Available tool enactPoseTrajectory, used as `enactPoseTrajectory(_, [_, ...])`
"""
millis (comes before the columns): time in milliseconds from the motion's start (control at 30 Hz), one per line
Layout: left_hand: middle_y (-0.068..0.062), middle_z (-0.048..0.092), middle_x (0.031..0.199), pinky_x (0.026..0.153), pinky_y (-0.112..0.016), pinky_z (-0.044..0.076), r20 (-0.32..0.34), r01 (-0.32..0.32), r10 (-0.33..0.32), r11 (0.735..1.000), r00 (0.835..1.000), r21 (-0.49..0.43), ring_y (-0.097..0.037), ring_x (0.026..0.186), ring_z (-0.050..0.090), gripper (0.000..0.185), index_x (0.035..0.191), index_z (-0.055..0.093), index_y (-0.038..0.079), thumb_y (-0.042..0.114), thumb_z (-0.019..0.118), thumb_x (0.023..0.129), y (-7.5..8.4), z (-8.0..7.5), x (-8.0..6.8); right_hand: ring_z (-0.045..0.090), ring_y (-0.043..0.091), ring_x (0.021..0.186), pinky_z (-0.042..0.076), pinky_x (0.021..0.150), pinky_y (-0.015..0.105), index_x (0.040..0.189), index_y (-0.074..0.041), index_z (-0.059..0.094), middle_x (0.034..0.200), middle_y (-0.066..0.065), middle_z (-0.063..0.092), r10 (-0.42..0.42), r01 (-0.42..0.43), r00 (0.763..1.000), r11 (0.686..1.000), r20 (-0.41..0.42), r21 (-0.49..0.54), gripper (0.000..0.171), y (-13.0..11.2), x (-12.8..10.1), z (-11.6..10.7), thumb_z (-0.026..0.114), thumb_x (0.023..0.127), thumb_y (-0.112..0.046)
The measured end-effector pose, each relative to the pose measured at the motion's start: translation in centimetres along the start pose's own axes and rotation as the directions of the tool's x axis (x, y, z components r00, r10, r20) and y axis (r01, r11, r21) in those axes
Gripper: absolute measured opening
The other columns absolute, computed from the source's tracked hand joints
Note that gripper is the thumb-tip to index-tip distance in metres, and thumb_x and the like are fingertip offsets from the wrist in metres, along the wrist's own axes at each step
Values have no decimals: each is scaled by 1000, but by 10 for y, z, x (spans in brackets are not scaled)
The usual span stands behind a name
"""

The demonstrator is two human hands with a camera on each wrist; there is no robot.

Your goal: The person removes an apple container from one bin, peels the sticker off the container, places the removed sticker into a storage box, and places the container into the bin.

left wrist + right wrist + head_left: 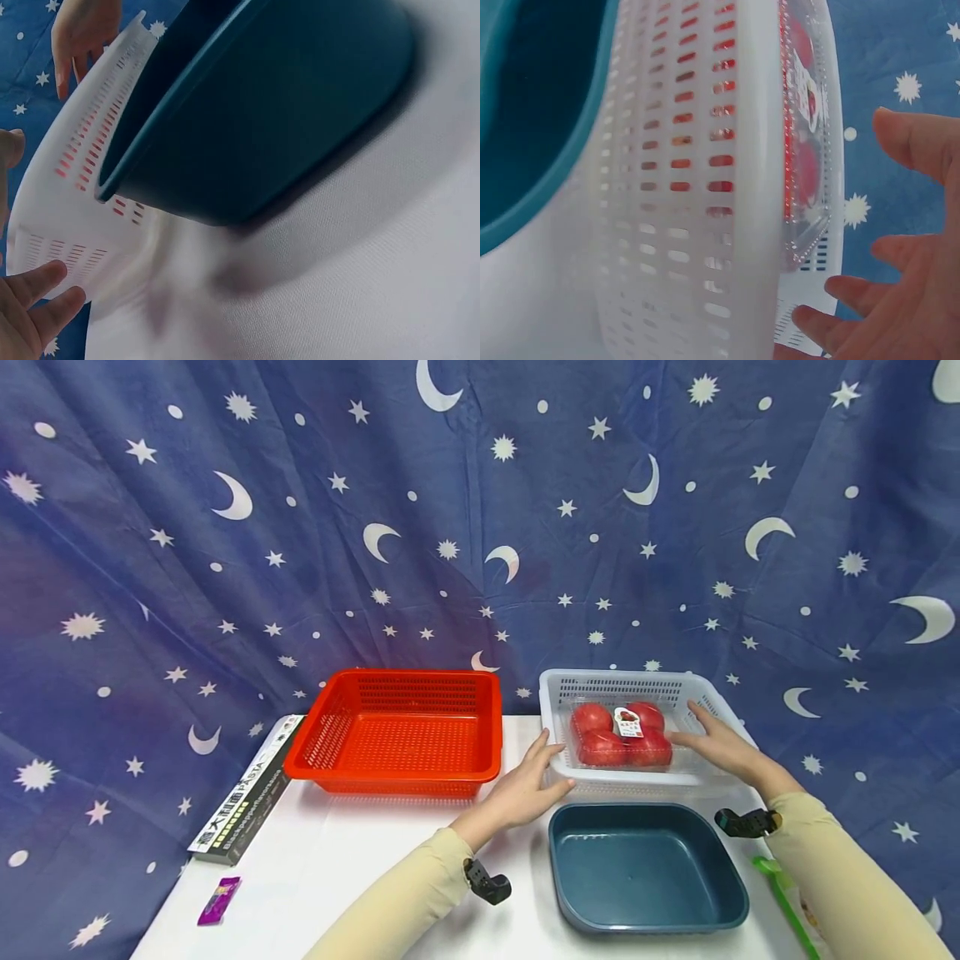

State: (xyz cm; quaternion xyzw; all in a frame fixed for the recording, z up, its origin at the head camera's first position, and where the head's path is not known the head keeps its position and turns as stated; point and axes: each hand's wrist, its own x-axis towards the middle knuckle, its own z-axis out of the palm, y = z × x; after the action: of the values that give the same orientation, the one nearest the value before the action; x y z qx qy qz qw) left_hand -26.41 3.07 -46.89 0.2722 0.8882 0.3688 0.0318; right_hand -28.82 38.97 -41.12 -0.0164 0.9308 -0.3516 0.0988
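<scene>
A white basket (pixel 622 774) stands at the back right of the table. In it lies a clear plastic pack (pixel 624 735) of round red fruit that look like tomatoes, with a white label. My left hand (pixel 525 789) is beside the basket's front left corner, fingers spread, holding nothing. Over the basket's right side reaches my right hand (pixel 720 745), its fingertips near the pack's right end. The right wrist view shows the fingers of that hand (pixel 907 255) spread and apart from the clear pack (pixel 806 150). Whether the left fingertips touch the basket, I cannot tell.
A red basket (pixel 393 785) stands at the back left, with a black and white pasta box (pixel 251 789) beside it. A dark teal tub (pixel 648 881) sits in front of the white basket. A purple packet (pixel 219 900) lies front left; a green-edged item (pixel 791 902) lies partly under the right arm.
</scene>
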Motion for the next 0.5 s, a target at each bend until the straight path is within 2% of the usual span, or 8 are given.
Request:
enactPoseTrajectory(267, [-1,15,171,94,-41,53,-35,21,-22,999,999,-49,-17,126,59,55,143,47,21,50,61,99,-3,4,5,2,63,144,15,102,84,161,-2,-11,162,38,-5,59,-62,996,997,71,37,106,2,10,-11,55,99,-57])
enactPoseTrajectory(500, [0,16,171,94,-38,53,-53,12,-17,996,998,-93,-15,125,60,50,136,48,18,48,63,99,-6,7,7,2,64,143,23,105,80,160,-4,-15,161,37,-11,127,-148,981,978,144,149,104,2,17,-21,54,100,-55])
